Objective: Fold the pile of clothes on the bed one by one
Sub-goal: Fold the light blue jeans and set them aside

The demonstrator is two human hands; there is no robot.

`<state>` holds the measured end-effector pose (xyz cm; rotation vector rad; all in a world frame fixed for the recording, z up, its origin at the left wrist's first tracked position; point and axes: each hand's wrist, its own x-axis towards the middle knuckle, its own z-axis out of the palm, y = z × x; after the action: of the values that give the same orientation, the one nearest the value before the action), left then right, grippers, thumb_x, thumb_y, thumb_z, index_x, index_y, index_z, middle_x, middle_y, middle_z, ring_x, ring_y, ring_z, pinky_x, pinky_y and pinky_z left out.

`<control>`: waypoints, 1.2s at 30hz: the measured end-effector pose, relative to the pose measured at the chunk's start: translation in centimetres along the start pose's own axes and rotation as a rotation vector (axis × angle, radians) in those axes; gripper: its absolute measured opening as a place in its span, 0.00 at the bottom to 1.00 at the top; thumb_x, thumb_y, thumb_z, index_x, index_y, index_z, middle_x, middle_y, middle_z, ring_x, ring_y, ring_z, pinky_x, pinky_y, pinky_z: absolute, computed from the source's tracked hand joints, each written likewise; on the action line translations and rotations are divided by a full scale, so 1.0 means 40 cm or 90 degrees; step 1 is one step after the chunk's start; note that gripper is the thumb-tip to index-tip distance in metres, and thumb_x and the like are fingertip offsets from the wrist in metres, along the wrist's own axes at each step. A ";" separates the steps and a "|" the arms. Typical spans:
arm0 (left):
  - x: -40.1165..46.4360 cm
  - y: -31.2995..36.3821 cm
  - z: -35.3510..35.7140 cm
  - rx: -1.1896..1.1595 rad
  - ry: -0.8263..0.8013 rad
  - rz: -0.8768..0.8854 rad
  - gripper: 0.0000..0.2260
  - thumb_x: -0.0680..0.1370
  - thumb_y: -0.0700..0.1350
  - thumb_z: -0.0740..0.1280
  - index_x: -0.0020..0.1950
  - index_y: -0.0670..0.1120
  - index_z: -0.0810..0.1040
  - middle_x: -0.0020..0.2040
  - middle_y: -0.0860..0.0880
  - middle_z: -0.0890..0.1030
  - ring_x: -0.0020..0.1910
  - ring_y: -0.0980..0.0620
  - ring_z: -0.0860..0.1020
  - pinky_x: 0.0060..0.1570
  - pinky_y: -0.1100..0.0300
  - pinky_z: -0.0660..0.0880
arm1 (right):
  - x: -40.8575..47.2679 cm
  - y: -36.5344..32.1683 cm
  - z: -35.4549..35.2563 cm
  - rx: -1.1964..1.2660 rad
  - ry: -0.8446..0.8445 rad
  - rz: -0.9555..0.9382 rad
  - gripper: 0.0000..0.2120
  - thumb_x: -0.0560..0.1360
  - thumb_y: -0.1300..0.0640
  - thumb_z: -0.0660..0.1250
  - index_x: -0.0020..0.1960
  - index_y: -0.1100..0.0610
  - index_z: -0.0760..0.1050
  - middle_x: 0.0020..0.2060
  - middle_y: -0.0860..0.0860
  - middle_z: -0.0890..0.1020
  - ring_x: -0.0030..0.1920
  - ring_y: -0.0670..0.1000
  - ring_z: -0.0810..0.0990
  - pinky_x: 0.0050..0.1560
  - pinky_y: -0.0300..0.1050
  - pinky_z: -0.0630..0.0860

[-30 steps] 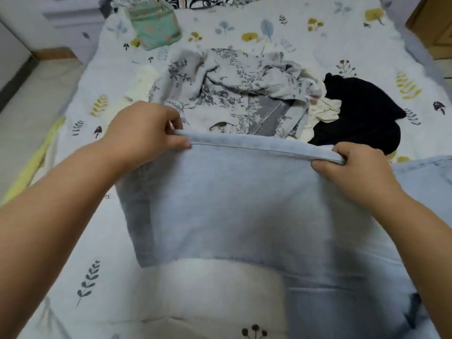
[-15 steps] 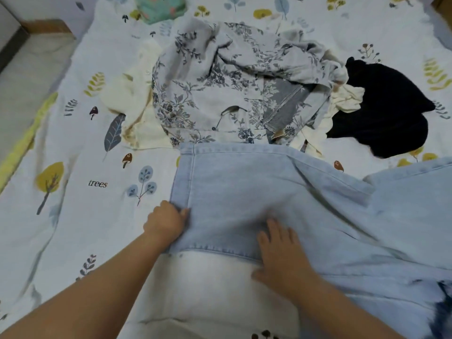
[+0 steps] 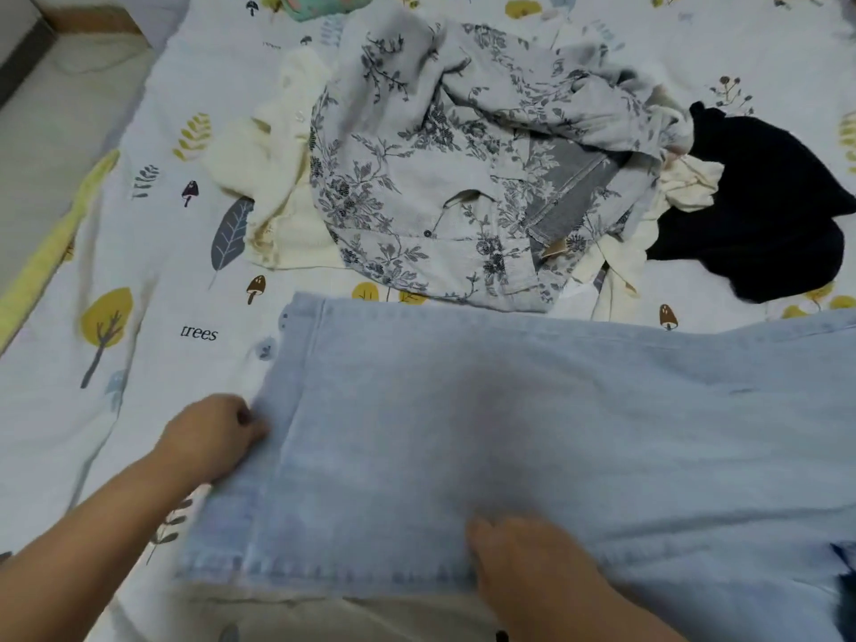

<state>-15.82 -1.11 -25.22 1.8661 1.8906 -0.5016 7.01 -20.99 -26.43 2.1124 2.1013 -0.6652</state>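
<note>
From the head camera, a pair of light blue jeans (image 3: 532,433) lay spread flat across the near part of the bed (image 3: 139,280), reaching from about the middle of the frame off past the right edge. Their hemmed edge ran along the near side, and a stitched seam ran down the left portion.

The left hand (image 3: 215,435) sat at the left edge of the jeans, its fingers curled in against the denim border; it appeared to pinch that edge, though the fingertips were tucked out of sight (motion blur did not help). The right hand (image 3: 514,553) lay on top of the jeans close to the near hem, fingers together and fairly straight, pressing flat on the cloth.

Farther up the bed sat the unfolded pile. A grey floral shirt (image 3: 454,159) was crumpled in the middle, its near edge just beside the far edge of the jeans. A cream garment (image 3: 273,178) stuck out from under the shirt on the left, and more cream fabric (image 3: 685,187) showed at its right. A black garment (image 3: 764,201) lay bunched to the right of that, touching the cream fabric. At the far edge, a green patterned item (image 3: 324,2) was only partly in view.

The bed sheet was white, printed with leaves, trees and mushrooms, and the floor (image 3: 46,132) showed at the left.
</note>
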 end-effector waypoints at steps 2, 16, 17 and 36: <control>0.003 -0.015 0.019 0.009 -0.064 -0.037 0.11 0.77 0.49 0.64 0.46 0.40 0.77 0.39 0.43 0.80 0.38 0.43 0.79 0.37 0.57 0.73 | 0.020 0.028 -0.022 0.061 -0.033 0.029 0.11 0.61 0.47 0.69 0.37 0.54 0.79 0.31 0.53 0.81 0.33 0.51 0.82 0.30 0.38 0.74; 0.136 0.096 0.100 -0.198 0.232 0.045 0.09 0.76 0.42 0.66 0.40 0.41 0.68 0.39 0.40 0.75 0.44 0.37 0.75 0.39 0.55 0.63 | 0.325 0.356 -0.081 0.006 0.115 0.359 0.11 0.80 0.58 0.56 0.57 0.63 0.70 0.54 0.62 0.72 0.52 0.64 0.75 0.42 0.50 0.66; 0.136 0.085 0.091 -0.201 0.270 0.062 0.12 0.76 0.42 0.66 0.37 0.43 0.65 0.36 0.43 0.73 0.40 0.38 0.73 0.37 0.55 0.61 | 0.337 0.352 -0.091 -0.005 0.142 0.357 0.09 0.79 0.59 0.56 0.53 0.63 0.71 0.52 0.62 0.73 0.50 0.64 0.75 0.41 0.49 0.65; 0.041 0.190 0.222 0.130 0.103 0.318 0.24 0.79 0.50 0.56 0.72 0.41 0.65 0.73 0.39 0.63 0.71 0.38 0.64 0.66 0.42 0.63 | 0.146 0.173 0.043 0.043 -0.009 0.174 0.18 0.67 0.58 0.70 0.55 0.64 0.78 0.55 0.64 0.79 0.55 0.66 0.78 0.51 0.61 0.76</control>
<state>-7.76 -4.32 -33.21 2.4733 1.4206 -0.3927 13.07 -16.51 -31.76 2.3622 1.7580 -0.7211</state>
